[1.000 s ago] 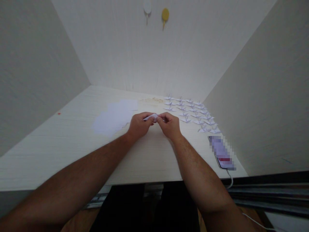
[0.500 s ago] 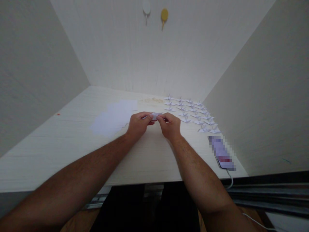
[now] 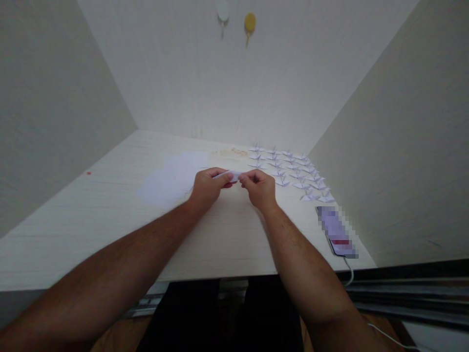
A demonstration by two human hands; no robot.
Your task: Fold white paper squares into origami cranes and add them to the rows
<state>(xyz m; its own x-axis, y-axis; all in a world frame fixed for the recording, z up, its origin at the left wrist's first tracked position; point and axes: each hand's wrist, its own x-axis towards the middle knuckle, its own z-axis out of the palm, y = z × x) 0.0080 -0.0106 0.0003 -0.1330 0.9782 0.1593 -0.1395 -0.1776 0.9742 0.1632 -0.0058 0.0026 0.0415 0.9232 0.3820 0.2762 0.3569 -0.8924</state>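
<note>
Both left hand [image 3: 208, 187] and right hand [image 3: 261, 188] pinching paper [image 3: 234, 175], left of cranes [image 3: 294, 167] | seemingly folding | next crease likely needing steadying

Left grip [image 3: 208, 186], right grip [image 3: 260, 188] pinch paper [image 3: 234, 177]

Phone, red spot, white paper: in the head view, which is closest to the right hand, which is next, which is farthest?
From the right hand:
1. White paper, just to its left.
2. Phone, on the right.
3. Red spot, way over on the left.
</note>
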